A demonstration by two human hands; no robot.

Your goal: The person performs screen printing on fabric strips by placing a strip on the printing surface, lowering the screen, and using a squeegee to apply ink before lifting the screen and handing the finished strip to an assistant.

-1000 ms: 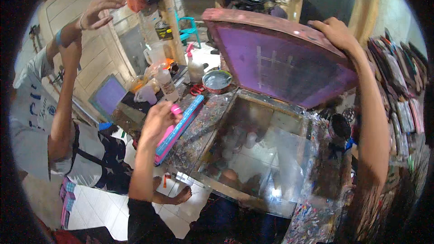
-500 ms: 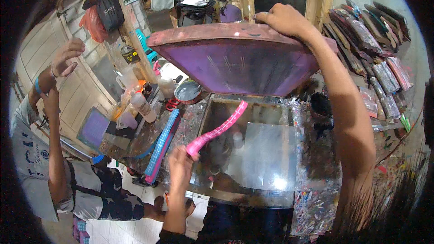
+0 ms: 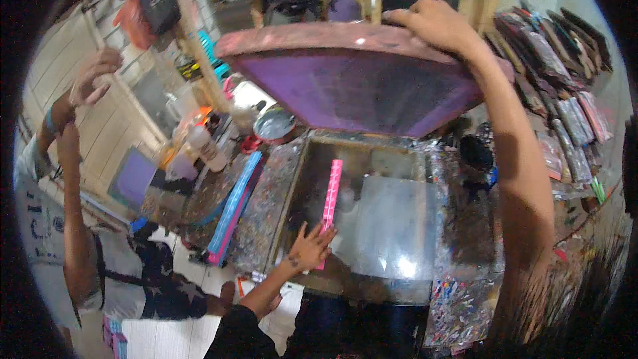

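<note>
A straight pink strip with white marks (image 3: 332, 189) lies on the glass of the work table (image 3: 307, 189). My left hand (image 3: 311, 248) rests over its near part with the fingers spread, covering some of it; the strip's near end shows below the hand. A tilted screen printing frame (image 3: 292, 38), with purple mesh and a stained wooden rim, stands raised above the far side of the glass. Its upper edge is gripped by my right hand (image 3: 435, 23) near the right corner. Right of the strip, a pale rectangular sheet (image 3: 392, 226) lies on the glass.
Blue and pink strips (image 3: 234, 206) lie stacked to the left. Beyond them are a round ink pan (image 3: 274, 125) and plastic bottles (image 3: 207, 149). A dark pot (image 3: 476, 151) stands right of the glass. Another person (image 3: 73, 179) is at far left. Squeegees (image 3: 541, 53) lean at far right.
The pink strip was curved and raised in my left hand; now it lies straight on the glass. My left hand has moved right and down onto it, fingers spread. My right hand still holds the frame.
</note>
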